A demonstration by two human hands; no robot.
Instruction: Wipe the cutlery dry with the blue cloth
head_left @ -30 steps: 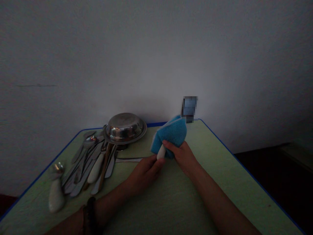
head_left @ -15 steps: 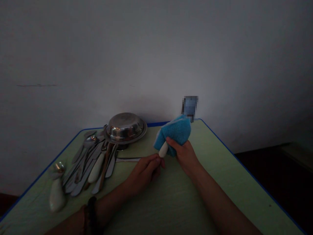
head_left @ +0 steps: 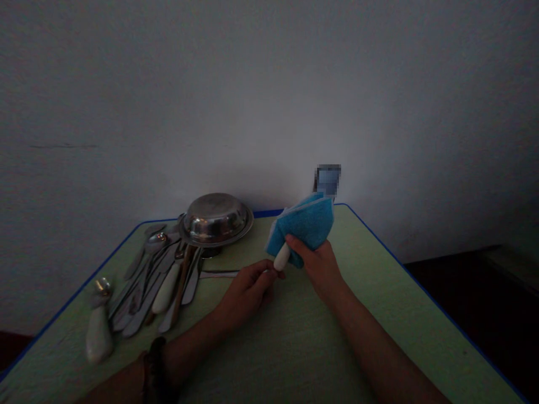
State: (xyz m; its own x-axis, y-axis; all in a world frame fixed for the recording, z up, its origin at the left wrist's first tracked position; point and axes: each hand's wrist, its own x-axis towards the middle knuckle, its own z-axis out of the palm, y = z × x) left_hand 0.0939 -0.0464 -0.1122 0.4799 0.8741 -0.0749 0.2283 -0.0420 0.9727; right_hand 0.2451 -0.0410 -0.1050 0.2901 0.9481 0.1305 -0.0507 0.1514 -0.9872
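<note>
My right hand [head_left: 320, 268] is closed around a folded blue cloth [head_left: 304, 226], which wraps the upper part of a white-handled utensil [head_left: 281, 259]. Only the white handle end shows below the cloth. My left hand [head_left: 247, 289] pinches that handle's lower end with its fingertips. Both hands are held just above the green table [head_left: 379, 292], near its middle. A dark band sits on my left wrist.
A steel bowl [head_left: 215, 219] lies upside down at the back left. Several spoons and knives [head_left: 155, 280] lie in a pile in front of it. A white-handled piece [head_left: 97, 331] lies nearer the left edge. A small blurred object [head_left: 327, 180] stands at the wall.
The cloth and my right hand have shifted slightly right and away along the utensil, baring more of the white handle. My left hand has stayed on the handle's end.
</note>
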